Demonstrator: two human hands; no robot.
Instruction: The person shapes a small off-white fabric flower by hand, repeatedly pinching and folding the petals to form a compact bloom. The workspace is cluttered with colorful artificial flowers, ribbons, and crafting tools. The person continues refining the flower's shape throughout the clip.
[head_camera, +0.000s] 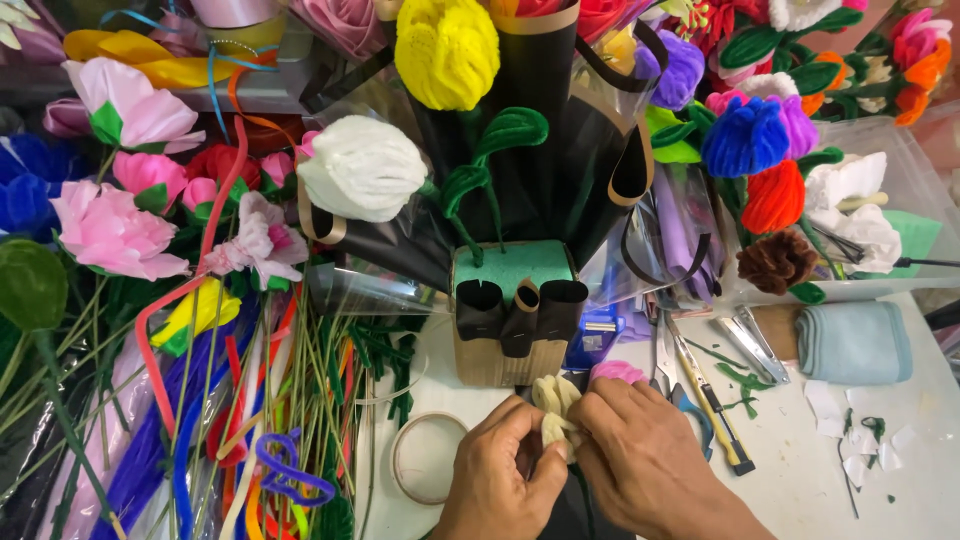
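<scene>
- The left hand (500, 465) and the right hand (640, 455) meet low in the middle of the view, both closed on a small cream pipe-cleaner bud (555, 408); the left grip pinches its lower part between thumb and fingertips, the right grip folds round its right side, fingers curled tight
- The bud sits just in front of a cardboard block (505, 355) topped with green foam, above the white surface (800, 470); a dark stem appears to run down from it between the wrists, though most of it is hidden
- A pink fuzzy piece (617, 371) lies just behind the right knuckles; I cannot tell whether it touches them
- By my reading the step in hand is shaping the bud's fuzzy coils into a flower head; the petals look only partly formed
- The next move would call for a firm hold on the base with one hand while the other presses or turns the soft coils, gently, since the wire core keeps whatever bend it gets
- A tape roll (428, 458) lies left of the hands; scissors (690, 405) and a craft knife (712, 410) lie right; finished flowers crowd the back, among them a white tulip (362, 167) and a yellow one (447, 50)
</scene>
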